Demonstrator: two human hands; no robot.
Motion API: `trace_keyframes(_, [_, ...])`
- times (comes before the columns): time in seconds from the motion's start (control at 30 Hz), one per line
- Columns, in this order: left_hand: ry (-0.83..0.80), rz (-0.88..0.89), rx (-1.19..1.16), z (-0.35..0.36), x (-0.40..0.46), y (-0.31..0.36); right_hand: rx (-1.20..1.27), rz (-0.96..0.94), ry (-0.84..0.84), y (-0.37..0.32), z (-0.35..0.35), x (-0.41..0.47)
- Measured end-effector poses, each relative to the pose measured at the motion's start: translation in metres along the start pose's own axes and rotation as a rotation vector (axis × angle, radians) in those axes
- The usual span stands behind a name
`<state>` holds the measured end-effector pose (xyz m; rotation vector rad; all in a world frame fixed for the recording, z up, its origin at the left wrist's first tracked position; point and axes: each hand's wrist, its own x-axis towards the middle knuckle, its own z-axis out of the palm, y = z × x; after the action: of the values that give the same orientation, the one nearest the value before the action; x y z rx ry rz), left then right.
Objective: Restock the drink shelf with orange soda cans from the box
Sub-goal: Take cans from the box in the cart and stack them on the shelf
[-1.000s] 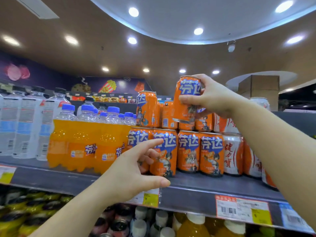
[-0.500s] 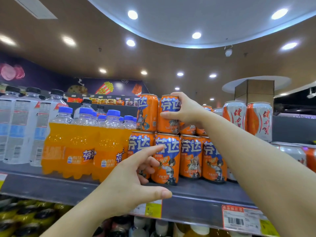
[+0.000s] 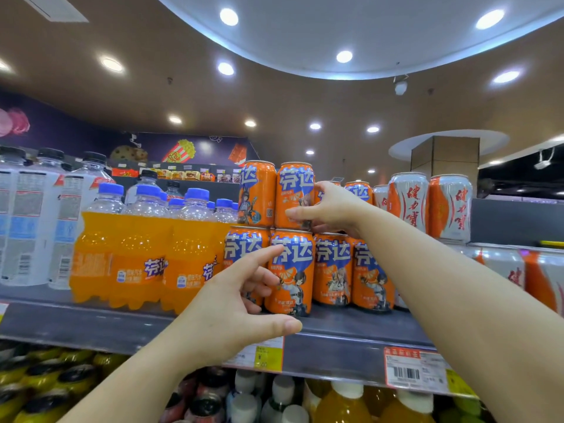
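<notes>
Two hands work the stack: the right hand [image 3: 332,207] grips an upright orange soda can [image 3: 293,195] seated on the upper tier, label facing out, long axis vertical. The left hand [image 3: 241,303], fingers spread, hovers by a lower can [image 3: 291,271] on the shelf [image 3: 91,325]. Placing seems underway; next, probably letting go without toppling it.

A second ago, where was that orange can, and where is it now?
The right hand carried the orange can down and leftward from the air and set it on the top row, beside another can; it still holds it. The left hand stayed open near the bottom-row cans.
</notes>
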<state>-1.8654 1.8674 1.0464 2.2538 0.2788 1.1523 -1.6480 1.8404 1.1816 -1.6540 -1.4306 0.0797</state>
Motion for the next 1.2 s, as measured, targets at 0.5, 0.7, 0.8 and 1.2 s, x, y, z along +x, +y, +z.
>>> trace_keyframes(0.5, [0.241,0.064,-0.079,0.008,-0.021,0.014,-0.187,-0.148,0.357,-0.003,-0.005,-0.124])
trace_keyframes(0.7, [0.124,0.175,-0.110,0.059,-0.048,0.026,-0.427,-0.029,0.323,0.040,0.006,-0.237])
trace_keyframes(0.8, [-0.010,0.177,-0.138,0.104,-0.059,0.031,-0.500,0.093,0.360,0.061,-0.001,-0.287])
trace_keyframes(1.2, [-0.431,0.210,-0.028,0.344,-0.130,0.102,-0.628,0.693,0.401,0.187,-0.080,-0.508])
